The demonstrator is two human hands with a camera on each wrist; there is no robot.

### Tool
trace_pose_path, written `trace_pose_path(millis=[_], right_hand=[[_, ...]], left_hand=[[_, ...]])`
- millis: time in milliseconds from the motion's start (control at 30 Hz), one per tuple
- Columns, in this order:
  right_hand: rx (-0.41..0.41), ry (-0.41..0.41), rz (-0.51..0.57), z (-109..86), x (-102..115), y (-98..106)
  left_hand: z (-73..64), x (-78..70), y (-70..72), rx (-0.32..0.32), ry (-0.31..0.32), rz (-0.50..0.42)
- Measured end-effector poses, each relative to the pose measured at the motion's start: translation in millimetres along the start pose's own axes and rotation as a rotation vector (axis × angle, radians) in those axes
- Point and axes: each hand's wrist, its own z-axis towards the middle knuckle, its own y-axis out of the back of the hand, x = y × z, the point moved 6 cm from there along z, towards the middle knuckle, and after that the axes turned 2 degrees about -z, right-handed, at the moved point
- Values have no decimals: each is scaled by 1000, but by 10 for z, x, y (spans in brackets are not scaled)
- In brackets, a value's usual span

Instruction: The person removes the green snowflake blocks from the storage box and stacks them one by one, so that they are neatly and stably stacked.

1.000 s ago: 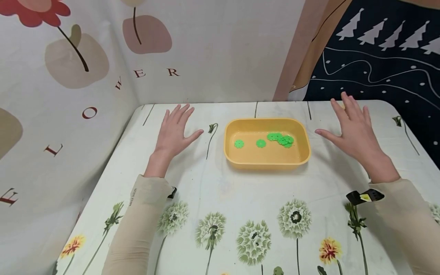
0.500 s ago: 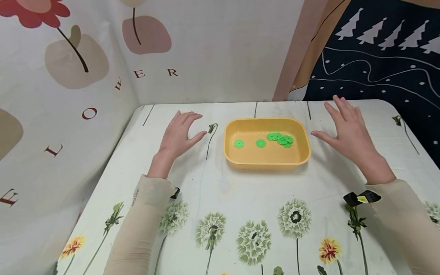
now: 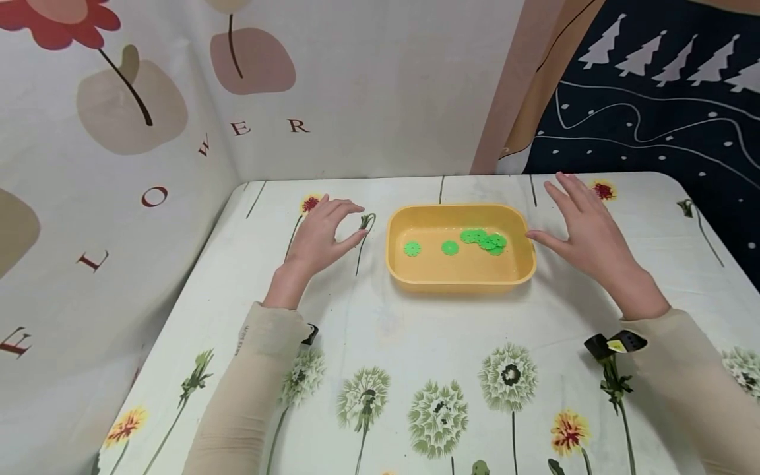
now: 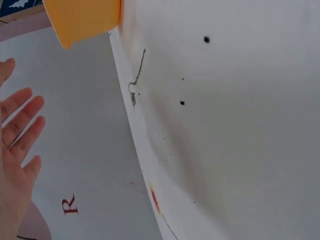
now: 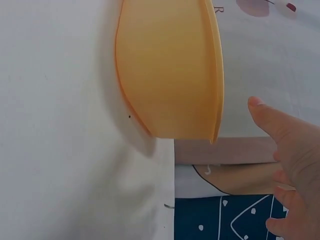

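Note:
A shallow yellow tray [image 3: 463, 277] stands on the table, its outer wall [image 5: 167, 70] filling the top of the right wrist view. Inside it lie several flat green discs with notched edges; one disc [image 3: 412, 249] is at the left, another [image 3: 450, 247] near the middle, and a cluster [image 3: 489, 241] sits to the right. My left hand [image 3: 323, 237] hovers left of the tray, fingers apart from it and holding nothing. On the other side my right hand [image 3: 594, 247] is held with spread fingers, its thumb tip close to the tray's right rim; contact cannot be told.
A white cloth printed with dandelions [image 3: 438, 419] and flowers covers the table [image 3: 380, 323]. Behind it hangs a pale curtain [image 3: 380, 86] with letters, and a dark cloth [image 3: 659, 112] with white trees at the right. Each wrist wears a small black device [image 3: 614, 344].
Both hands have moved inward toward the tray, the left going right and the right going left. My left fingers have bent more. The tray and discs have stayed put.

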Motion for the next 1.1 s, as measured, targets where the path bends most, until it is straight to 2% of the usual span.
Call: trace_pose_path(millis=[233,533,867,1100], right_hand=[[-13,41,25,29,91,-10],[26,41,9,111,219,-71],[78,67,20,159,408,-169],[49,121,31,173,513,-230]], left_hand=[[18,-53,-56,26,-5,-55],[30,-98,-128,60,21,-123],[41,-154,-206,114,11,-197],[40,-168,-264,153,6,-222]])
